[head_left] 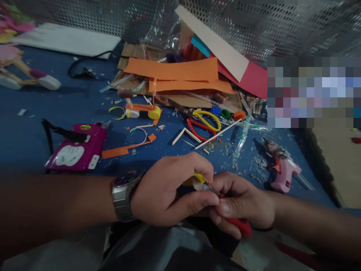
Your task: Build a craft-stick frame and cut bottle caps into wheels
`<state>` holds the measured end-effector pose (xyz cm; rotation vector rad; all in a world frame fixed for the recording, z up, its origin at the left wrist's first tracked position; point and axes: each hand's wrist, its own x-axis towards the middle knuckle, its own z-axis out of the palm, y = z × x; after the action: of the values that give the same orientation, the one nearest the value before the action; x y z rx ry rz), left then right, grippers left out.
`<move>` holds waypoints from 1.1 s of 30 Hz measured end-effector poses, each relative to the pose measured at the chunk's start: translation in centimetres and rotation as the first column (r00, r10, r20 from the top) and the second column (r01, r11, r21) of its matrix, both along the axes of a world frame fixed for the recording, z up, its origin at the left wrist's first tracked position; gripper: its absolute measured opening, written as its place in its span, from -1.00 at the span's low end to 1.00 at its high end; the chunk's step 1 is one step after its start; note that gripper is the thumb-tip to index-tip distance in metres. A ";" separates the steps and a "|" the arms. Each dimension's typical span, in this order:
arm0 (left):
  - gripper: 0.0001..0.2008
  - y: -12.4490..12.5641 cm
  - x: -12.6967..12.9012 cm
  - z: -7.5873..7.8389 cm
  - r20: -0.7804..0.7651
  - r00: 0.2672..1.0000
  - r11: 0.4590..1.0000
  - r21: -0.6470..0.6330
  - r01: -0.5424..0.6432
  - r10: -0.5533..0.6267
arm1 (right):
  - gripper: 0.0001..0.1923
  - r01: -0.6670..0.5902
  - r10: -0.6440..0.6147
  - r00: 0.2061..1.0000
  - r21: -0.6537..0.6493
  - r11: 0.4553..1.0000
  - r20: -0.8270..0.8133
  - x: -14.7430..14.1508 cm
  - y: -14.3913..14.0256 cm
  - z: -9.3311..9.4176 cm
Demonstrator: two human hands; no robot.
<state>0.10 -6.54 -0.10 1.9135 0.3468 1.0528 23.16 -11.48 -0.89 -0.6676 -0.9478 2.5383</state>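
Observation:
My left hand [166,192], with a metal watch on its wrist, is closed around a yellow bottle cap [199,177] with a whitish piece at its edge. Pressed up against it, my right hand [245,199] grips a red-handled tool [240,226] whose thin metal part points at the cap. Fingers cover most of the tool, so its exact kind is hidden. Beyond the hands lie scissors [201,121] with yellow and red handles, thin wooden sticks [220,134], and a small model [141,109] of orange strips and bottle caps.
A pink glue gun [284,175] rests at the right beside a cardboard sheet [332,158]. At the left is a magenta pouch [93,145] with a black strap. Orange paper [172,69], a white board [70,39] and loose bottle caps [225,113] are farther back, before a perforated metal panel.

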 end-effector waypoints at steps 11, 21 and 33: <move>-0.71 -0.2 0.0 0.5 -0.055 0.993 0.990 -0.094 -0.104 0.100 | -0.53 0.039 -0.040 0.999 0.021 0.999 0.033 0.0 -0.2 -0.1; -0.73 0.1 -0.1 0.6 -0.078 0.996 0.991 -0.124 -0.054 0.045 | -0.53 0.026 -0.027 0.999 0.026 0.999 0.038 -0.1 -0.2 0.1; -0.67 0.0 0.1 0.0 -0.020 0.995 0.909 -0.408 0.085 -0.102 | -0.49 0.113 -0.112 0.992 -0.026 0.993 0.050 0.2 0.7 0.6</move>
<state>0.19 -6.57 -0.06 1.5605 0.4544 0.8041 23.41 -10.77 -0.24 -0.7723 -0.8654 2.4515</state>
